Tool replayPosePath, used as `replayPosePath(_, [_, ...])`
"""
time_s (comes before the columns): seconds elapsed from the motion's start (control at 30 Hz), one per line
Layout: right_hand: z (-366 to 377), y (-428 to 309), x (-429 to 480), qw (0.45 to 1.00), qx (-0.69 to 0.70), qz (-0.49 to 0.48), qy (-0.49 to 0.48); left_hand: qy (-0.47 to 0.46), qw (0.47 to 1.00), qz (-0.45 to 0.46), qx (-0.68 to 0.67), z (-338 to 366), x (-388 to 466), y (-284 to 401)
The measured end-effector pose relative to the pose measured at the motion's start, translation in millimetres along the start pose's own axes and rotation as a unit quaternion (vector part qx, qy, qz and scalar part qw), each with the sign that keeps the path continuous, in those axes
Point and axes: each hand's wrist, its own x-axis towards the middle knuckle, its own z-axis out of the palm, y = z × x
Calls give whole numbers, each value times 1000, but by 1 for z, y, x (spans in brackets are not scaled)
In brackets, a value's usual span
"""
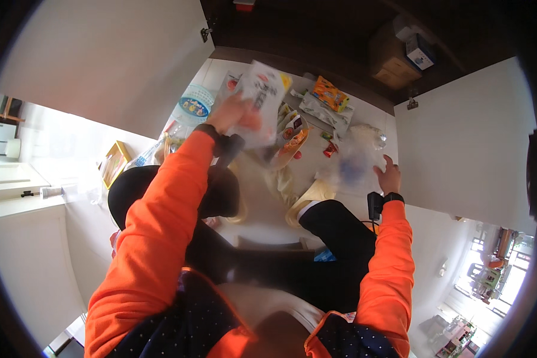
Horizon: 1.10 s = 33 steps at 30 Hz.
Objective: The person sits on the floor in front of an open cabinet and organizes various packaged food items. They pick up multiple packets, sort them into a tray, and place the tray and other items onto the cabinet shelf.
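My left hand [232, 114] holds a white plastic package [266, 96] bearing printed writing and a yellow corner. Both are blurred, and part of the package lies behind the fingers. My right hand [388, 176] is at the right, its thumb and fingers apart, beside a blurred clear plastic bag [351, 161] with something blue in it. Whether the thumb touches the bag is unclear. Between the hands, an orange-patterned container [295, 143] holds several small packets. An orange snack packet [331, 94] lies on a silvery-white packet [326, 112] farther back.
A pale blue plastic basket [194, 105] stands at the back left. White cabinet doors [103, 58] [465, 143] stand swung out on both sides. Cardboard boxes [391, 58] sit in the dark cabinet. A red-wrapped sweet [329, 150] lies near my slippers [313, 194]. A yellow-framed box [115, 163] is at left.
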Motion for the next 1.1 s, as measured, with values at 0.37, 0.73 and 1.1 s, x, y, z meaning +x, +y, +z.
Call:
replayPosePath(0.37, [62,-253,-55,914,316,-231,-105,8,974,122,190,57,21,-18])
replayPosePath(0.73, [78,-280,-65,937,322,-84,110,-59,907,126,396,49,16,-10])
replayPosePath(1.1, [93,-269,-63,940,327,-73,57,132,881,209,404,55,12,-40])
